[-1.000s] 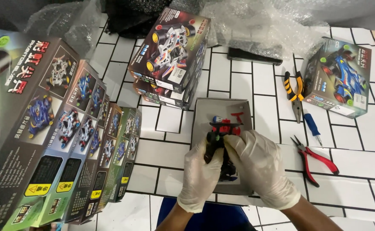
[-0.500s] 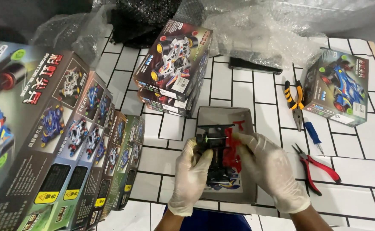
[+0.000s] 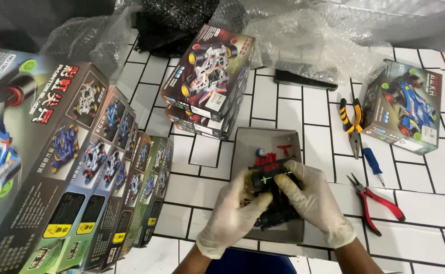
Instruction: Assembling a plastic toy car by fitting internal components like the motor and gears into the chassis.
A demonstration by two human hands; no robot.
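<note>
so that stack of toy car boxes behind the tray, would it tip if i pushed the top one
Probably, somewhat. The top box lies tilted and skewed on the box under it, so a push would likely slide or topple it rather than move the stack. Being printed cardboard, it looks light and fairly smooth. If it slid forward it might land in the grey tray.

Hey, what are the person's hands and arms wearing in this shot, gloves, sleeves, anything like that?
Both hands wear thin, off-white disposable gloves, slightly wrinkled and loose at the cuffs: the left hand and the right hand alike. The gloves end at the wrists with rolled edges. Beyond them the forearms are bare, with no sleeves, watch or jewellery visible. The gloves carry no markings or print.
</note>
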